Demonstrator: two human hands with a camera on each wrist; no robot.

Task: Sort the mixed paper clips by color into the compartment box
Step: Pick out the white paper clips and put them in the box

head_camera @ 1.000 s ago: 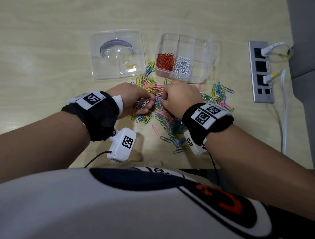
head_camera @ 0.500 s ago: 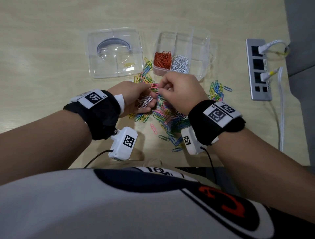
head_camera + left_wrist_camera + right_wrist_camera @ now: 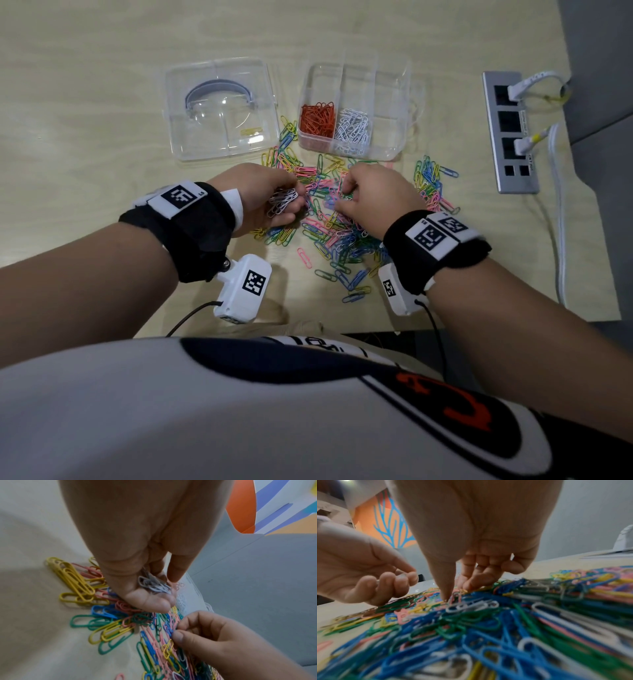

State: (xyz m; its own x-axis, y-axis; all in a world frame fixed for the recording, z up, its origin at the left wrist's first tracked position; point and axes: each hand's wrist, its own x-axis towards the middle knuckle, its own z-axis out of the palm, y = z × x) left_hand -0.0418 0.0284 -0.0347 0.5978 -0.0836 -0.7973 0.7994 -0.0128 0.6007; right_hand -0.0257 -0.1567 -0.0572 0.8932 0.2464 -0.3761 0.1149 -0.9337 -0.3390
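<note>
What the right hand [image 3: 371, 197] has between thumb and fingertips [image 3: 467, 585] is hard to make out; they are curled down into the heap of mixed paper clips [image 3: 337, 236], and whether they pinch one cannot be told. The left hand [image 3: 255, 197] cups a bunch of white clips [image 3: 282, 202] in curled fingers [image 3: 149, 601], pointing every way. Beyond the fingers stands the compartment box [image 3: 388, 150], its long side running left to right, holding red clips [image 3: 317, 118] beside more white ones.

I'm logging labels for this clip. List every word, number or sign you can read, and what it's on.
No text reads clearly.
Left wristband tag: square code pattern, with tiny characters beside it that are too small to read.
Power strip: print along its edge, blurred.
Shirt: print cut off, unreadable.
</note>
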